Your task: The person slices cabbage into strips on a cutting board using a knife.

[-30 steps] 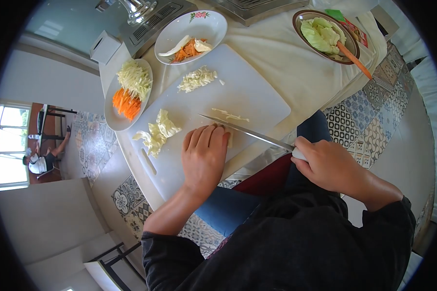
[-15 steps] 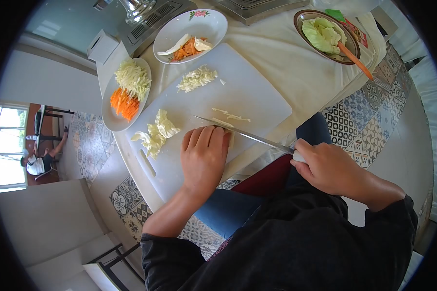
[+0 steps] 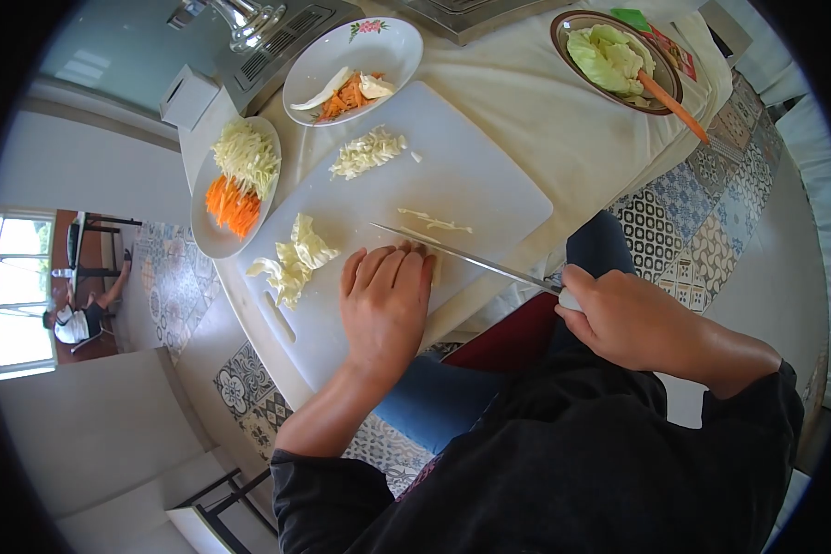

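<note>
My right hand [image 3: 609, 312] is closed round the pale handle of a long knife [image 3: 489, 263], its blade reaching left to my other hand's fingertips. Bent fingers of my left hand [image 3: 385, 300] press on pale cabbage on the white cutting board [image 3: 489, 166]; the hand covers most of that piece. Thin cabbage strips [image 3: 434, 220] lie just beyond the blade. Cabbage leaves [image 3: 294, 260] rest left of my left hand, and a chopped heap [image 3: 369, 152] sits near the board's far edge.
An oval plate [image 3: 205, 235] holds shredded cabbage and carrot. Behind the board, a flowered bowl [image 3: 392, 44] holds carrot and pale pieces. A brown-rimmed bowl [image 3: 563, 46] at right holds cabbage leaves and a carrot. Far left, a person [image 3: 72, 323] sits by a table.
The view has shifted slightly. The knife and both hands keep nearly the same place on the board, with only small movements of the blade tip.
</note>
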### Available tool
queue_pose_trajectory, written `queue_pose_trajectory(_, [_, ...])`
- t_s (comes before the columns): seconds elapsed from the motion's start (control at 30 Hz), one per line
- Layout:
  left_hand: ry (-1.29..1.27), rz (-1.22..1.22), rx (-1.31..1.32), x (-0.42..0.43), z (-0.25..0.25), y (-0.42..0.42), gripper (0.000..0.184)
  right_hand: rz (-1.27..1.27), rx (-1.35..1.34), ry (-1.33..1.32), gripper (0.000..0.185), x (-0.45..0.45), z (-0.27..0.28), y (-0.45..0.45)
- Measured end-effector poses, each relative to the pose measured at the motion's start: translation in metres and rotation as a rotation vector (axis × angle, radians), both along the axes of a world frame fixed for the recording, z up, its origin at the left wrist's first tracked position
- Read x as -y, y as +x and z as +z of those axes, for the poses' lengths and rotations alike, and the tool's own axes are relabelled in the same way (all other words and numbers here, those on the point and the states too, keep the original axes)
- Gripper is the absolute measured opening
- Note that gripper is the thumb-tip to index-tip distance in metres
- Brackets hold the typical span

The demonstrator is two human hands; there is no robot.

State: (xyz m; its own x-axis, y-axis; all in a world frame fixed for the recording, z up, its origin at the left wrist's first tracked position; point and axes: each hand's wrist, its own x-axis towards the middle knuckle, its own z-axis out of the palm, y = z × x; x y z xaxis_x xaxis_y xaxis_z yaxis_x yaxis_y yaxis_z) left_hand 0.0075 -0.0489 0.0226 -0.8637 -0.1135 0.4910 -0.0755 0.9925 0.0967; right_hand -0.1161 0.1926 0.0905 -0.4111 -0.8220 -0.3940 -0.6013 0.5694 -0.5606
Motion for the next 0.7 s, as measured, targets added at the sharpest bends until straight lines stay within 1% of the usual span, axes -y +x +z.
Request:
queue_pose_trajectory(0.13, [0.012,-0.014,0.002,0.000,0.000,-0.001,0.009,-0.018,0.072,0.079,0.026,0.004,0.008,-0.002])
queue_pose_trajectory(0.5, [-0.011,-0.020,-0.007,-0.001,-0.002,-0.001,0.008,0.010,0.092,-0.010,0.026,0.040,-0.011,-0.009])
queue_pose_trajectory(0.63, [-0.020,-0.009,0.010,0.000,-0.001,0.001,0.008,0.013,0.052,-0.037,0.026,0.028,-0.022,-0.004])
queue_pose_trajectory(0.7, [0.008,-0.003,0.013,0.001,-0.001,0.001,0.008,-0.023,0.059,0.035,0.026,0.011,-0.010,-0.001])
